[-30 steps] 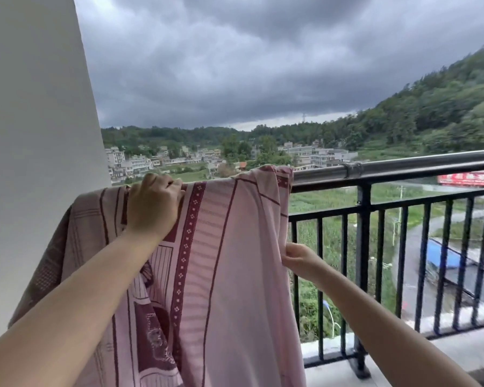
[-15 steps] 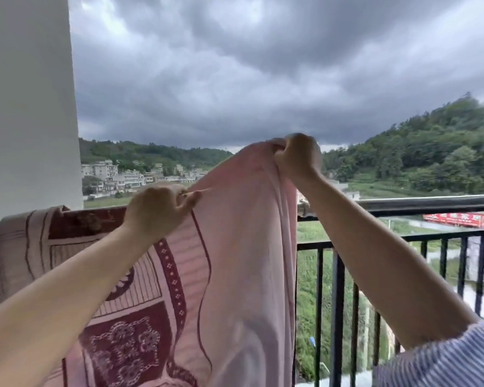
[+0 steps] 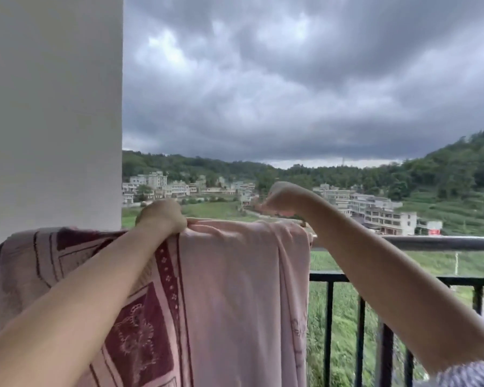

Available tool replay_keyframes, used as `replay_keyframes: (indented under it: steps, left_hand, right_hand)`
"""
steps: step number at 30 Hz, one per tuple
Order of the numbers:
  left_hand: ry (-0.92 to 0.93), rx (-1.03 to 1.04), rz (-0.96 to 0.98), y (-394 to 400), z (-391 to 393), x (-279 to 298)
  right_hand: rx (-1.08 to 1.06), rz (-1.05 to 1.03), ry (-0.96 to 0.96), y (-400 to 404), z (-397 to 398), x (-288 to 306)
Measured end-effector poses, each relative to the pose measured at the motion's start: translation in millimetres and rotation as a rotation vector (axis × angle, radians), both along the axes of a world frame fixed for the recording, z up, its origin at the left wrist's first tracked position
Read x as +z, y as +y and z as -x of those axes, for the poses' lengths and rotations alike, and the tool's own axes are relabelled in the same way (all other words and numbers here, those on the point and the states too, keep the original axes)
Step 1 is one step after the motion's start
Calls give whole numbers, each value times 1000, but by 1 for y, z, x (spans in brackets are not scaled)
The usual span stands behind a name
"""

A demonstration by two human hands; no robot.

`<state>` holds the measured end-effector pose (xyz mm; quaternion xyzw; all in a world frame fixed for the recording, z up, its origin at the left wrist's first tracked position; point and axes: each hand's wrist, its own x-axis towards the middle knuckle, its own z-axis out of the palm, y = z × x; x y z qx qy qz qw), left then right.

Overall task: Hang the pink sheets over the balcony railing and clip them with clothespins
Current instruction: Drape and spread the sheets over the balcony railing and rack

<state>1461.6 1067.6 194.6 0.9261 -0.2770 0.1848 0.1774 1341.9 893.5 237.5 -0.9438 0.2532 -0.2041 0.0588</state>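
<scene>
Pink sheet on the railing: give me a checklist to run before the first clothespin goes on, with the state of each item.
1. Pink patterned cotton sheet draped over the grey metal balcony railing: ok.
2. Left hand grips the sheet's top fold on the rail: ok.
3. Right hand is at the sheet's right top corner, fingers curled; whether it holds cloth: cannot tell.
4. Top edge lies flat between the hands: ok, slight wrinkles.
5. Clothespin within view or in a hand: not ok, none visible.
6. Overhang on the far side of the railing is enough: cannot tell, hidden.
</scene>
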Motion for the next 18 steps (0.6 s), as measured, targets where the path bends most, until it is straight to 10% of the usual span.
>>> replay_keyframes:
  steps: [7,13,18]
  left_hand:
    - [-251,-424,167,18,9,-31]
    - [-489,-683,243,21,26,-55]
    - [-501,-620,344,24,28,-53]
  right_hand:
    - [21,316,-992,11,101,-108]
    - [62,-567,-274,37,92,-220]
    - [-132,-534,-446,50,89,-229]
